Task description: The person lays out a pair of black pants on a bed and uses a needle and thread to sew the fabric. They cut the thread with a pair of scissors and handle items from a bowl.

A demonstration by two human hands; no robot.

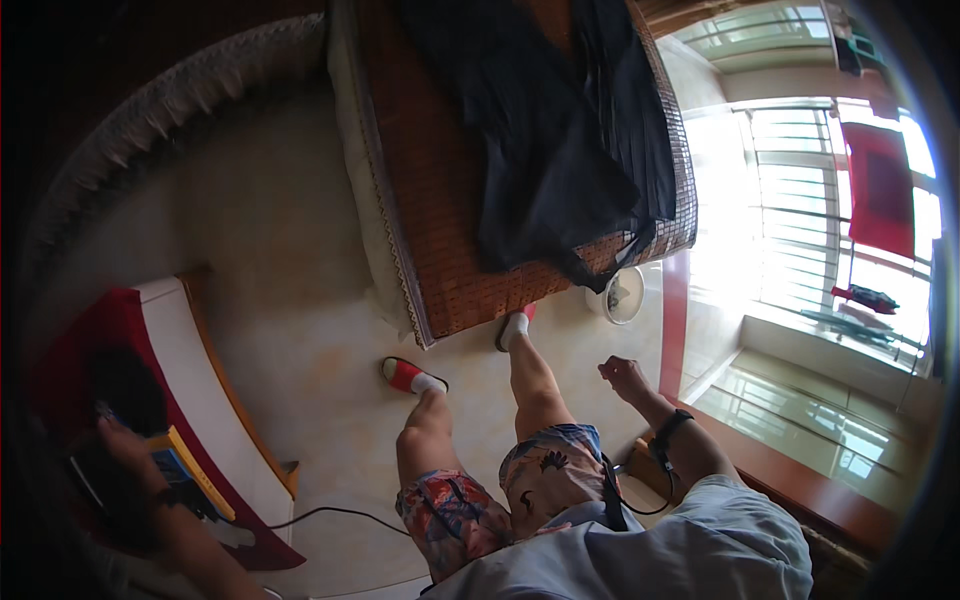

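At the far left my left hand (125, 445) reaches over a table covered with a dark red cloth (265, 545). It is beside a dark, bunched black thing (128, 385), whose kind the shadow hides. Its fingers are too dark to show whether they grip it. Just by that wrist lies a yellow-edged, blue flat thing (190, 475), partly hidden by my forearm. My right hand (625, 375) hangs in the air on the right, fingers curled in, with nothing visible in it. A black band (670, 430) circles that wrist.
Ahead stands a bed with a brown woven mat (450, 290), and black garments (550, 180) lie across it. A white bin (622, 297) is at its right corner. A black cord (340, 510) runs from the table toward me. A bright barred window (795, 190) is on the right.
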